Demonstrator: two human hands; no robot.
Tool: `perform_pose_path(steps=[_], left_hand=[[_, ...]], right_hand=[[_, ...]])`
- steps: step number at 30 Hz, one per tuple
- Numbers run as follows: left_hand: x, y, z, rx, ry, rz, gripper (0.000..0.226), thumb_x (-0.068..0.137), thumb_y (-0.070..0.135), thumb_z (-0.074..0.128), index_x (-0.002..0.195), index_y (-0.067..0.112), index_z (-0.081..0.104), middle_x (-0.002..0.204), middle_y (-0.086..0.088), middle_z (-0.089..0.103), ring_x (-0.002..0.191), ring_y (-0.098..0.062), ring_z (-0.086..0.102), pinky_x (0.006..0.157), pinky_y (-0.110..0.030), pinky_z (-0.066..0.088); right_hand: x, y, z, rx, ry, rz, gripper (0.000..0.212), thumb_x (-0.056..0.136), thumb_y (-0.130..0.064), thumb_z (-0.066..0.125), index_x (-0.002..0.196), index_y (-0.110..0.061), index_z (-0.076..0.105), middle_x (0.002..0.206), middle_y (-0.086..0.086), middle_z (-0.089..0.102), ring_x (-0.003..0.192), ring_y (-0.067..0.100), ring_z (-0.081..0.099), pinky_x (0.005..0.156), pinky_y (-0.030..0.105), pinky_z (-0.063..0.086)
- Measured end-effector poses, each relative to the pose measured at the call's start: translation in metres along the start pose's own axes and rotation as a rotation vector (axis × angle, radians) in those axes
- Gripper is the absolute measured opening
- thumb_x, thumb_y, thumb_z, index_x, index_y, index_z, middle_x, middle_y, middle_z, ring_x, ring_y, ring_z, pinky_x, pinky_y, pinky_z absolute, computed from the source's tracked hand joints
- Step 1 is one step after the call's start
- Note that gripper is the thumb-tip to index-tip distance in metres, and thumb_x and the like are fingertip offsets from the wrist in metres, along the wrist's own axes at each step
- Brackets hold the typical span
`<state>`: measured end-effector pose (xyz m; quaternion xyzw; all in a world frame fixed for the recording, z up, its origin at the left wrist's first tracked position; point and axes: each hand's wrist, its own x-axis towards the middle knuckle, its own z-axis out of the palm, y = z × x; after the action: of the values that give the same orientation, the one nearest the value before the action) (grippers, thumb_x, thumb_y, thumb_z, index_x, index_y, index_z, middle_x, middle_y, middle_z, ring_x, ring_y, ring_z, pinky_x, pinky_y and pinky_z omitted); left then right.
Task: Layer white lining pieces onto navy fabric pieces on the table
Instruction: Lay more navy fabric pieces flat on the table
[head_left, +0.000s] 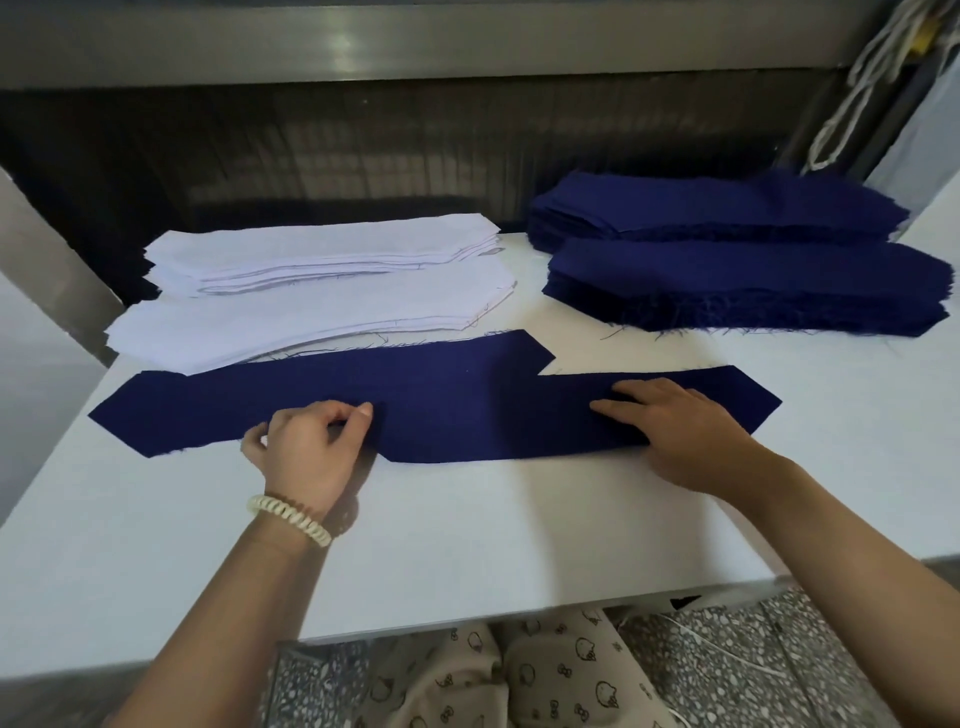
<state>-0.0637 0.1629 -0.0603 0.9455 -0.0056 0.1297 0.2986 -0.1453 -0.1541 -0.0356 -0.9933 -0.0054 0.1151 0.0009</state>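
Left hand (306, 447) is pinching the navy fabric (441, 405), curled fingers hiding the grip; right hand (675, 431) is lying flat on it.

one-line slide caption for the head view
Left hand pinches and right hand presses flat navy fabric pieces on the white table.

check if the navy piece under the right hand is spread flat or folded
Spread flat: the navy piece lies stretched out on the table, no fold visible; the right hand rests on it with straight fingers.

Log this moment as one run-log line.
left hand pinches left navy piece | right hand flat on right navy piece | white lining stacks untouched
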Motion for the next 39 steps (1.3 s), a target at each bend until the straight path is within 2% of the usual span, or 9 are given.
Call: perform_pose_path(steps=[3,6,9,12,16,19,21,32,39], left_hand=[[-0.002,-0.004,-0.003,0.061,-0.012,-0.032,0.02,0.085,0.037,0.063,0.068,0.028,0.062,0.07,0.015,0.056,0.104,-0.022,0.051,0.094,-0.035,0.016],[-0.004,-0.009,-0.007,0.137,-0.043,-0.05,0.023,0.08,0.038,0.067,0.061,0.028,0.058,0.066,0.018,0.054,0.102,-0.022,0.051,0.092,-0.036,0.018],[-0.005,-0.015,-0.012,0.223,-0.078,-0.066,0.03,0.077,0.046,0.066,0.056,0.027,0.056,0.062,0.016,0.053,0.096,-0.023,0.053,0.09,-0.038,0.019],[-0.005,-0.017,-0.011,0.222,-0.024,-0.116,0.042,0.073,0.057,0.065,0.054,0.023,0.052,0.085,0.005,0.047,0.099,-0.027,0.042,0.091,-0.042,0.022],[0.004,-0.016,-0.003,0.116,0.108,-0.116,0.04,0.074,0.06,0.065,0.078,0.022,0.053,0.117,-0.003,0.038,0.114,-0.029,0.034,0.1,-0.047,0.021],[0.015,-0.021,0.004,0.184,-0.043,-0.163,0.058,0.078,0.068,0.052,0.118,0.025,0.052,0.14,-0.006,0.033,0.131,-0.031,0.025,0.107,-0.047,0.015],[0.02,-0.027,0.008,0.261,-0.116,-0.163,0.068,0.079,0.072,0.044,0.13,0.027,0.045,0.146,-0.006,0.031,0.135,-0.031,0.02,0.109,-0.047,0.012],[0.038,-0.033,-0.001,0.373,-0.074,-0.116,0.059,0.078,0.074,0.043,0.119,0.032,0.054,0.131,-0.008,0.045,0.123,-0.036,0.034,0.107,-0.049,0.014],[0.048,-0.047,-0.006,0.415,-0.155,-0.283,0.071,0.084,0.071,0.029,0.138,0.025,0.039,0.15,-0.012,0.025,0.138,-0.038,0.016,0.113,-0.054,0.007]], right_hand=[[-0.004,-0.008,-0.011,0.038,-0.046,-0.025,0.062,0.088,-0.019,0.044,0.145,-0.038,0.028,0.152,-0.007,0.024,0.137,0.016,0.024,0.109,0.035,0.025],[-0.005,-0.013,-0.015,0.078,0.048,-0.037,0.048,0.09,-0.035,0.046,0.137,-0.035,0.043,0.135,-0.008,0.047,0.119,0.015,0.044,0.097,0.033,0.04],[0.001,-0.02,-0.013,0.126,0.153,-0.015,0.039,0.094,-0.036,0.044,0.132,-0.031,0.05,0.122,-0.006,0.054,0.109,0.016,0.05,0.086,0.03,0.043],[0.021,-0.03,-0.01,0.173,0.278,-0.065,0.041,0.094,-0.028,0.045,0.136,-0.026,0.047,0.134,-0.003,0.047,0.119,0.019,0.044,0.096,0.034,0.038],[0.05,-0.051,-0.006,0.218,0.262,-0.154,0.049,0.097,-0.029,0.042,0.145,-0.029,0.032,0.153,-0.005,0.025,0.14,0.015,0.023,0.11,0.034,0.025],[0.066,-0.06,-0.001,0.195,0.207,-0.178,0.047,0.099,-0.033,0.037,0.145,-0.028,0.032,0.155,-0.003,0.023,0.142,0.014,0.019,0.113,0.031,0.021],[0.071,-0.061,0.001,0.164,0.183,-0.166,0.046,0.099,-0.035,0.036,0.145,-0.029,0.033,0.154,-0.003,0.024,0.142,0.014,0.019,0.113,0.032,0.02],[0.07,-0.061,-0.004,0.133,0.239,-0.103,0.04,0.096,-0.037,0.039,0.134,-0.028,0.048,0.133,-0.006,0.048,0.122,0.017,0.044,0.099,0.032,0.031],[0.076,-0.062,-0.007,0.105,0.245,-0.085,0.034,0.097,-0.037,0.035,0.124,-0.026,0.055,0.124,-0.008,0.055,0.112,0.018,0.05,0.093,0.031,0.033]])
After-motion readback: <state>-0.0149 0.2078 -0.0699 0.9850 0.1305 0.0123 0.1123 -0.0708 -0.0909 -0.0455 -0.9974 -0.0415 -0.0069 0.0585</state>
